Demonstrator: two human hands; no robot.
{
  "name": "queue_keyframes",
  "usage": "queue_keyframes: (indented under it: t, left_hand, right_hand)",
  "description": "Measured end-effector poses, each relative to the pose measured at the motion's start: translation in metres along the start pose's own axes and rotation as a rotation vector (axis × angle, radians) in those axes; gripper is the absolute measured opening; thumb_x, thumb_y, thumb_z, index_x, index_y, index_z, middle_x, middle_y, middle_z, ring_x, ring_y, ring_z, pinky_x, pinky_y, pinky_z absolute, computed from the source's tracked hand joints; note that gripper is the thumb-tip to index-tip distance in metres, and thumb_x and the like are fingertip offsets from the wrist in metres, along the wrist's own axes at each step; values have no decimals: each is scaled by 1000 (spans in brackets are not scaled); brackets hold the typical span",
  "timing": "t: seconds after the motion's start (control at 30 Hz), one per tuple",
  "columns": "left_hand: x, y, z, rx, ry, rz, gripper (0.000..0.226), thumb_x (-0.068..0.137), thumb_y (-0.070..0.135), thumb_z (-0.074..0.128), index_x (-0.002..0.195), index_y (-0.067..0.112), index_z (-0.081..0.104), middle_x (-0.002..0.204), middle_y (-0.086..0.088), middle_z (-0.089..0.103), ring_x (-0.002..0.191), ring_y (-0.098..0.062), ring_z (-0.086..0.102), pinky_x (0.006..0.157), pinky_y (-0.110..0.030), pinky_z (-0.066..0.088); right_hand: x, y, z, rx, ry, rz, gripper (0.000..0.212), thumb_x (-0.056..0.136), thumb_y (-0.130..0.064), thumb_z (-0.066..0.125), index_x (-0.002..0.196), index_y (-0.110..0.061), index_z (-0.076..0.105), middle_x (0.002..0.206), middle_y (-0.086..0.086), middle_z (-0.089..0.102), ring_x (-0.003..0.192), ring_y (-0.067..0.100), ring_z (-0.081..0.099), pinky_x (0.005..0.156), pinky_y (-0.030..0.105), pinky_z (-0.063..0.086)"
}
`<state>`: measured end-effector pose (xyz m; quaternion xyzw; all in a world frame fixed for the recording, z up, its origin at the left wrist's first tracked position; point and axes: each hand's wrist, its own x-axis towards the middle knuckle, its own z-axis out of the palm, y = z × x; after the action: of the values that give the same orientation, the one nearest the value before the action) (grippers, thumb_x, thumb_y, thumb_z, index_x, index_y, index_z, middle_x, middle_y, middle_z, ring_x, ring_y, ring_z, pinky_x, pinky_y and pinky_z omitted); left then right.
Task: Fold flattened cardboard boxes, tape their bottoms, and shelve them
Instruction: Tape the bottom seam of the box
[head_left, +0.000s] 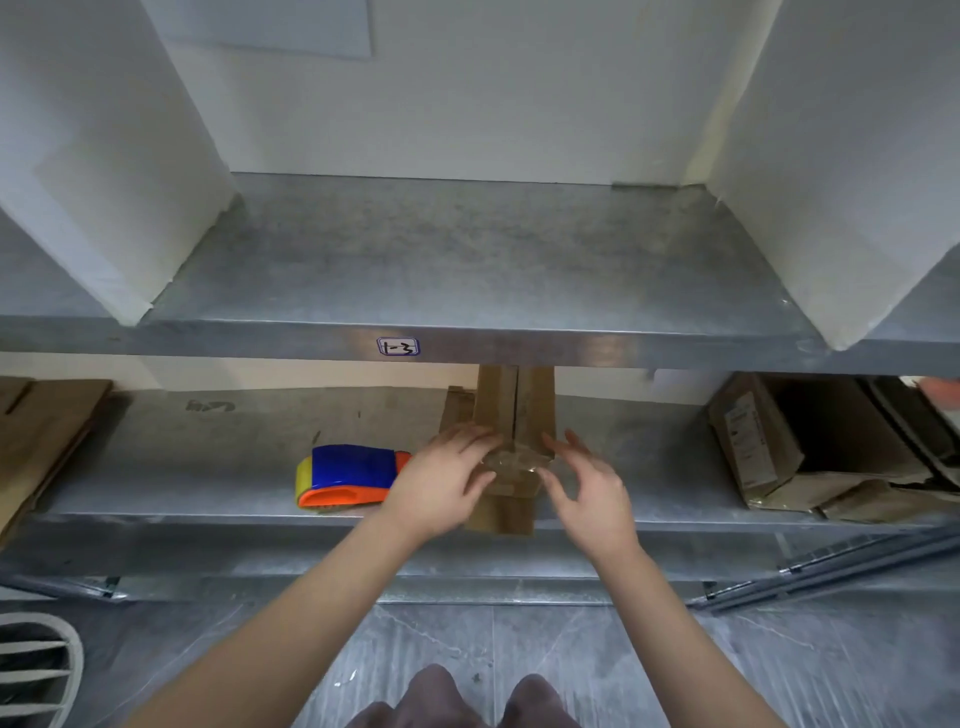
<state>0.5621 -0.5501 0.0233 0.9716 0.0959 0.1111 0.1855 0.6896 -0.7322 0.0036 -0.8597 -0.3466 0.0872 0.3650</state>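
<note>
Flattened cardboard sheets (47, 431) lay at the left end of the lower shelf (208, 467). A blue and orange tape dispenser (348, 475) rested near the front edge, left of centre, not held. The left hand (441, 483) lay with fingers nearly straight on the left side of the cardboard box (514, 410), gripping nothing. The box stood at the centre of the front edge, seam facing up, with clear tape (514, 462) across its near end. The right hand (587, 483) was open, fingers spread and loosely bent beside the box's right side; contact could not be confirmed. Opened boxes (779, 447) were piled at the right end. Step in hand, as judged: pressing down the bottom tape. The next move likely calls for a two-handed grip and a lift to the upper shelf (467, 249)
</note>
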Motion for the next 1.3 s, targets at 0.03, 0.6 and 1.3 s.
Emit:
queue_keyframes:
  t: [0.03, 0.6, 1.3]
  left_hand:
    - [1, 4, 7, 9, 10, 16, 42, 92, 29, 57, 133, 21, 53, 136, 2, 54, 130, -21, 45, 106, -38, 41]
    - [-23, 8, 31, -541, 90, -455, 53, 96, 27, 55, 146, 28, 35, 145, 3, 45, 132, -14, 45, 110, -34, 39]
    - [25, -33, -12, -380, -285, -251, 56, 87, 3, 66, 133, 32, 53, 115, 11, 52, 96, -5, 55, 84, -11, 45]
  right_hand:
    - [-1, -1, 1, -53, 50, -43, 35, 90, -41, 59, 124, -32, 64, 137, 4, 58, 127, 23, 53, 105, 37, 44]
    - [1, -9, 17, 226, -24, 151, 26, 90, -29, 66, 114, -38, 68, 101, -9, 73, 93, 10, 68, 85, 18, 52]
    - [27, 8, -23, 247, -265, 94, 51, 85, -4, 68, 116, -44, 61, 114, -16, 64, 92, -5, 65, 86, 9, 49]
